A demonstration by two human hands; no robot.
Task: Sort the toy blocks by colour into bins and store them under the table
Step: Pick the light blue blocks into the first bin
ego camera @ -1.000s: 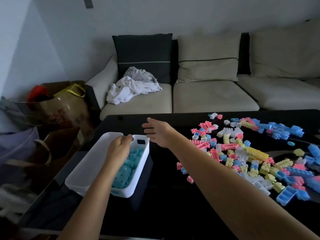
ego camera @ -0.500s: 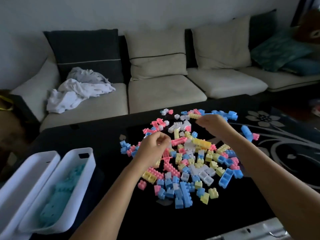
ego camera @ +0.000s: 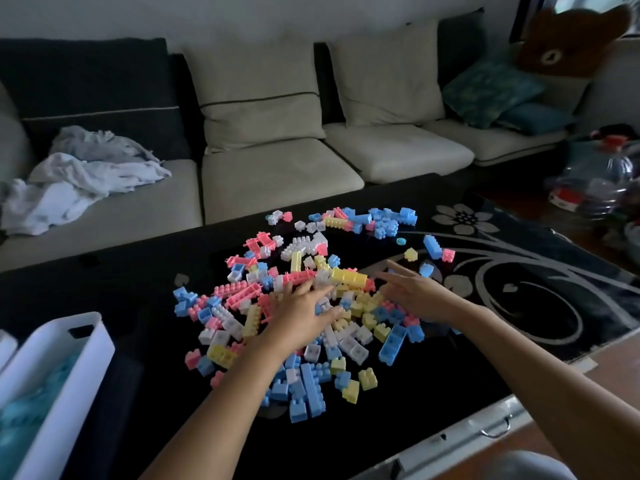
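Black glass tabletop (ego camera: 138, 282), printed with a silver flower and swirling stems toward its right end, stands in front of a long beige fabric sofa (ego camera: 273, 174). Over the middle of the tabletop spreads a loose heap of small plastic toy blocks (ego camera: 349, 344) in pink, pale blue, yellow and white, reaching almost to the far edge. The left hand (ego camera: 298, 317) lies flat on the heap with its fingers spread, covering the blocks beneath it. The right hand (ego camera: 415, 296) is just beside it at the heap's right side, fingers straight and fanned, low over the blocks; whether it touches them I cannot tell. Between the fingertips of both lies a long yellow block (ego camera: 348, 277). A few strays, among them a blue brick (ego camera: 432, 245), lie apart on the silver pattern. At the left end of the tabletop, by the near edge, stands a white plastic rectangular bin (ego camera: 86, 344) with a handle slot, holding turquoise-blue blocks (ego camera: 31, 410); a second white bin (ego camera: 5, 348) touches its left side, mostly cut off. On the sofa lie a crumpled white cloth (ego camera: 79, 181), a dark cushion (ego camera: 90, 84) and teal cushions (ego camera: 491, 88), with a brown plush bear (ego camera: 571, 39) above them. A clear plastic bottle with a red cap (ego camera: 602, 181) lies beyond the table's right end.
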